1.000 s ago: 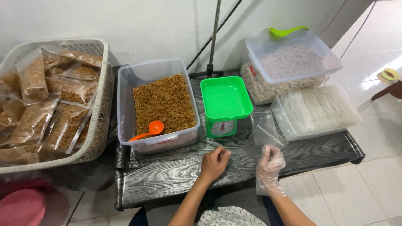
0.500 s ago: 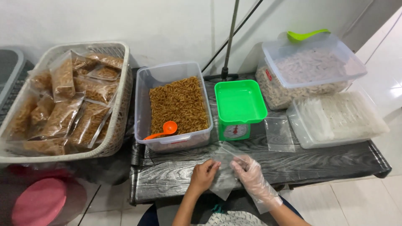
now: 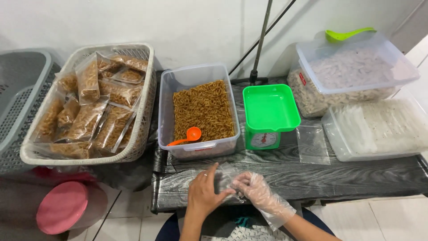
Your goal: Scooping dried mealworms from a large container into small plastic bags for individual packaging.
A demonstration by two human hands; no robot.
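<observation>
At lower centre, your bare left hand [image 3: 203,193] and gloved right hand [image 3: 255,190] pinch a clear plastic bag [image 3: 225,177]: light, limp, slippery, so grip its edges. From the left: a white basket [image 3: 141,117] of filled packets, a clear tub [image 3: 169,105] of brown snacks, a green scale [image 3: 270,114], and tubs at right.
</observation>
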